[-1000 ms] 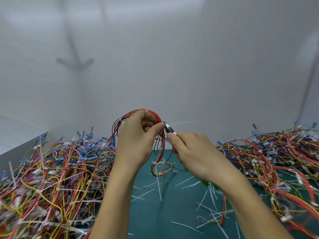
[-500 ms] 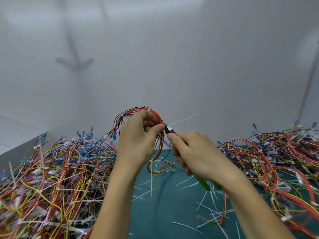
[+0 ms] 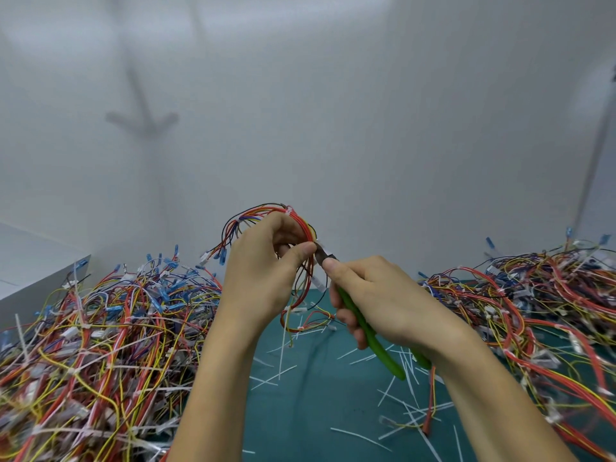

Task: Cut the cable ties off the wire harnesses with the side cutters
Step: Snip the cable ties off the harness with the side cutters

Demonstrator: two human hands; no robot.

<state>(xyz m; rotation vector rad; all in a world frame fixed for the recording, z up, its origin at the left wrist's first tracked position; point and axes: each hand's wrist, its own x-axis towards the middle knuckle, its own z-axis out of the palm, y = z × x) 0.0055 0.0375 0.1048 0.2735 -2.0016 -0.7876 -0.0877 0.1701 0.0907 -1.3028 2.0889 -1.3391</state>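
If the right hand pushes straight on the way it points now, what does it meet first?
Most likely the wire bundle that the left hand grips; the right hand's cutters almost touch it. Depth unclear.

Glossy green plastic cutter handles (image 3: pixel 370 331)

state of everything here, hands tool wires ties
wire harness: looped, held up, a white tie on it
left hand: grips the wire harness, raised
right hand: grips the side cutters
side cutters: tip at the wire harness, jaws unclear
left pile, right pile: tangled, ties on
cut ties: loose on green mat
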